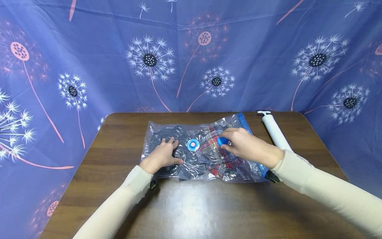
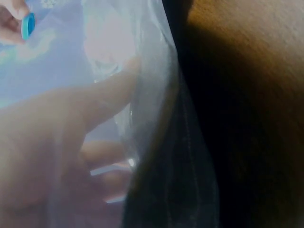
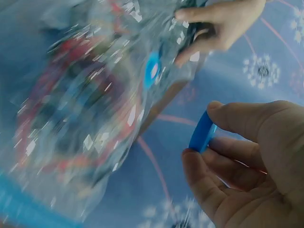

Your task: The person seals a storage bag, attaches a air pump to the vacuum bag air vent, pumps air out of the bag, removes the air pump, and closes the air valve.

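A clear vacuum storage bag [image 1: 194,167] lies flat on the table, with dark clothing and a red plaid garment [image 1: 222,159] inside. Its round blue valve [image 1: 193,145], pinkish at the centre, shows on top without a cover. My left hand [image 1: 164,155] rests on the bag's left part, fingers spread. Between thumb and fingers, my right hand [image 1: 243,142] pinches a blue valve cap [image 3: 203,132], held above the plaid garment to the right of the valve. The left wrist view is hazy, partly through plastic.
A white hand pump [image 1: 276,131] with a T-shaped handle lies at the table's right, partly behind the right forearm. The bag's blue zip edge [image 1: 244,123] is on its right side. A patterned blue cloth [image 1: 191,56] hangs behind the wooden table [image 1: 119,139].
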Available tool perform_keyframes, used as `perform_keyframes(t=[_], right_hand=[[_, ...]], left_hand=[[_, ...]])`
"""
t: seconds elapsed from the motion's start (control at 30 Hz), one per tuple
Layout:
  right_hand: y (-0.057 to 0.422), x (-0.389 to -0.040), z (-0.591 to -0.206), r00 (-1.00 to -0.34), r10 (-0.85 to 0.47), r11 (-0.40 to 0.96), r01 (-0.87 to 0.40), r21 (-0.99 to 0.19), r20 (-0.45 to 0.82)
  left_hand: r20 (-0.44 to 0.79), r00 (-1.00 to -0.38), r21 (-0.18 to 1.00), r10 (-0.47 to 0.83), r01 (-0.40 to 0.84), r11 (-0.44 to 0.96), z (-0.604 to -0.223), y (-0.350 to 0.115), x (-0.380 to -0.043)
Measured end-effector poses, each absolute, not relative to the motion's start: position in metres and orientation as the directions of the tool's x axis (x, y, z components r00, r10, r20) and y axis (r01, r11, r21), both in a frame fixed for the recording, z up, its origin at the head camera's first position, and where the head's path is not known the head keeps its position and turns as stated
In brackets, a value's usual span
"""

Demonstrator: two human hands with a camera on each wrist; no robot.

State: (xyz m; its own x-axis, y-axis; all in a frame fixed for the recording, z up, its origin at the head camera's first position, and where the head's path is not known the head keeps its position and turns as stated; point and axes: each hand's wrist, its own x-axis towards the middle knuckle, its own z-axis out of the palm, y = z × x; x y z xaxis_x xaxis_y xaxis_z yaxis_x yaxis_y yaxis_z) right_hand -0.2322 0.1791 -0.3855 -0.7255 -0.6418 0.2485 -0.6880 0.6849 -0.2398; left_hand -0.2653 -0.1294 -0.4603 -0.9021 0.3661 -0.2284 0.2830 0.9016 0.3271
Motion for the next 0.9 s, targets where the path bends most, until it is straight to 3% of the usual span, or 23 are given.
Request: perform_keyframes(t=[0.33, 0.63, 0.9], right_hand=[[0.129, -0.270, -0.411, -0.659, -0.743, 0.619, -0.744, -0.252, 0.122], [0.101, -0.293, -0.428, -0.649, -0.760, 0.627, -0.743, -0.233, 0.024], [0.087, -0.303, -0.437, -0.647, -0.762, 0.626, -0.724, -0.291, -0.030]], left_hand=[[-0.229, -0.900, 0.326, 0.371, 0.288, 0.901, -0.462, -0.130, -0.268], [-0.216, -0.899, 0.312, 0.381, 0.307, 0.899, -0.467, -0.131, -0.270], [-0.189, -0.896, 0.317, 0.401, 0.331, 0.889, -0.466, -0.132, -0.269]])
